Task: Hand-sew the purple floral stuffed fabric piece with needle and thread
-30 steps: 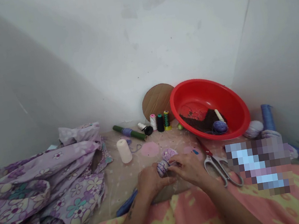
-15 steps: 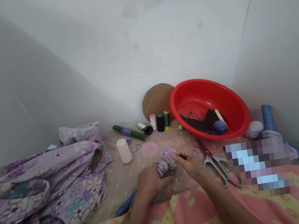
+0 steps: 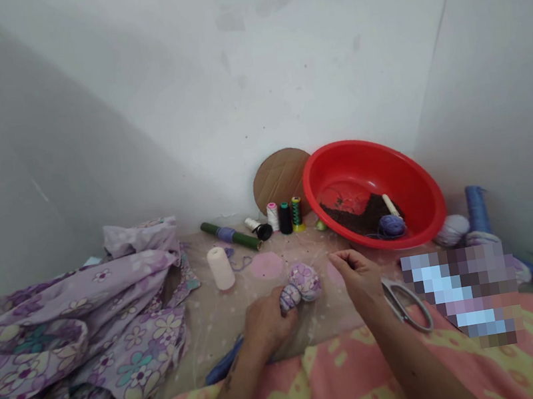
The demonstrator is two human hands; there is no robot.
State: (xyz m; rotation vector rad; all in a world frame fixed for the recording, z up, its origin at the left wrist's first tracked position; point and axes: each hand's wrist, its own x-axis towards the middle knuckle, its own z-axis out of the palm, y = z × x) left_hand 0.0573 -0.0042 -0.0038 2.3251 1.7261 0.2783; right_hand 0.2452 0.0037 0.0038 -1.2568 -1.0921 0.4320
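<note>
A: Our left hand [image 3: 269, 324] is gripping the narrow lower part of a floral cloth bundle [image 3: 304, 282], and its rounded end is poking out past our fingers, over the middle of the surface [image 3: 215, 322].

B: And what are we doing with our right hand [image 3: 356, 273]?

A: We are holding it raised to the right of the bundle, well clear of it, with thumb and forefinger pinching together. We are not managing to tell whether a fine thread is running between them.

B: Are the scissors [image 3: 405, 314] lying close by?

A: Yes, our right wrist is hiding part of them; we are seeing mainly a handle loop, just beside that wrist.

B: Behind our hands we are also seeing a white cone of thread [image 3: 222, 270] standing upright, and a green tube [image 3: 245, 238] lying slanted with purple yarn around it.

A: Further right, three upright spools [image 3: 285, 220] are standing in front of a cardboard disc [image 3: 276, 178]. The red basin [image 3: 401, 175] is tilting towards us, holding dark crumbly stuff and a purple yarn ball [image 3: 392, 226].

B: On our left, loose floral fabric [image 3: 151, 332] is lying in a heap, and a pink-and-yellow cloth [image 3: 316, 387] is spreading beneath our forearms.
</note>
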